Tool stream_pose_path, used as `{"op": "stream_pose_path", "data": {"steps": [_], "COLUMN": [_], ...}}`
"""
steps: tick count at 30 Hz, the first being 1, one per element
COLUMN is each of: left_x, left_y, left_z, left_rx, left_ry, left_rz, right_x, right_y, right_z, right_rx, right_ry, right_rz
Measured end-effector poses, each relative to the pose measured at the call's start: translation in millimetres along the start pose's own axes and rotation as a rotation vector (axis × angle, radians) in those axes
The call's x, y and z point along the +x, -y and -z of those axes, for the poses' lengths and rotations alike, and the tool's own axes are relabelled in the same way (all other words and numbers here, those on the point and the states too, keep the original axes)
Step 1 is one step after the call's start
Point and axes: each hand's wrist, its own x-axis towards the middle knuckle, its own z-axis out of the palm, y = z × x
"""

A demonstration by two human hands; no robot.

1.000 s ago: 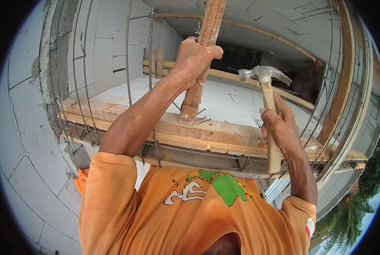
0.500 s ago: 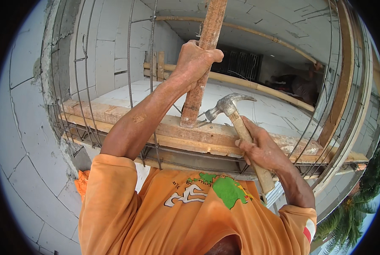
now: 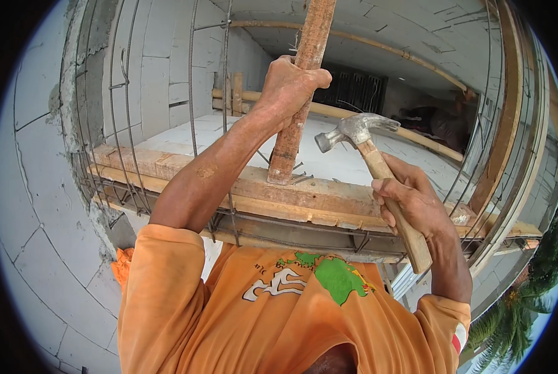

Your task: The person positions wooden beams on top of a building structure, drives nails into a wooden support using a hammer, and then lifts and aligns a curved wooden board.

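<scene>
My left hand [image 3: 294, 87] is wrapped round a rough wooden batten [image 3: 287, 153], which stands tilted with its lower end on a horizontal timber beam [image 3: 329, 199]. In my right hand [image 3: 410, 196] is a claw hammer [image 3: 391, 184], gripped by its wooden handle. The steel head is raised to the right of the batten, apart from it, with the claw turned to the right. Several nails [image 3: 300, 177] stick out or lie beside the batten's foot, on the beam; I cannot tell which of them are driven in.
Vertical steel rebars [image 3: 224, 68] rise on the left, with more at the right by an upright timber [image 3: 503, 124]. A grey block wall [image 3: 35, 187] stands at left. Bamboo poles [image 3: 354, 114] cross behind the beam. A person [image 3: 441, 124] is in the dim space at the back right.
My right hand has drawn the hammer up and to the right, its head moving away from the nails by the batten. My left hand and the batten have barely shifted.
</scene>
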Motion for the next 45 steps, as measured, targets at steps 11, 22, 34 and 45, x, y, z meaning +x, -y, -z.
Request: {"op": "stream_pose_path", "data": {"steps": [11, 22, 34, 45], "left_x": [2, 2, -2, 2], "left_y": [-3, 0, -8, -3], "left_z": [0, -7, 1, 4], "left_rx": [0.014, 0.039, 0.003, 0.009], "left_ry": [0.047, 0.004, 0.038, 0.03], "left_rz": [-0.007, -0.006, 0.026, 0.009], "right_x": [8, 7, -9, -24], "right_y": [-16, -4, 6, 16], "right_z": [-10, 19, 45, 34], "right_rx": [-0.097, 0.009, 0.099, 0.043], "right_ry": [-0.271, -0.755, -0.891, -0.792], "right_rz": [0.073, 0.223, 0.253, 0.239]}}
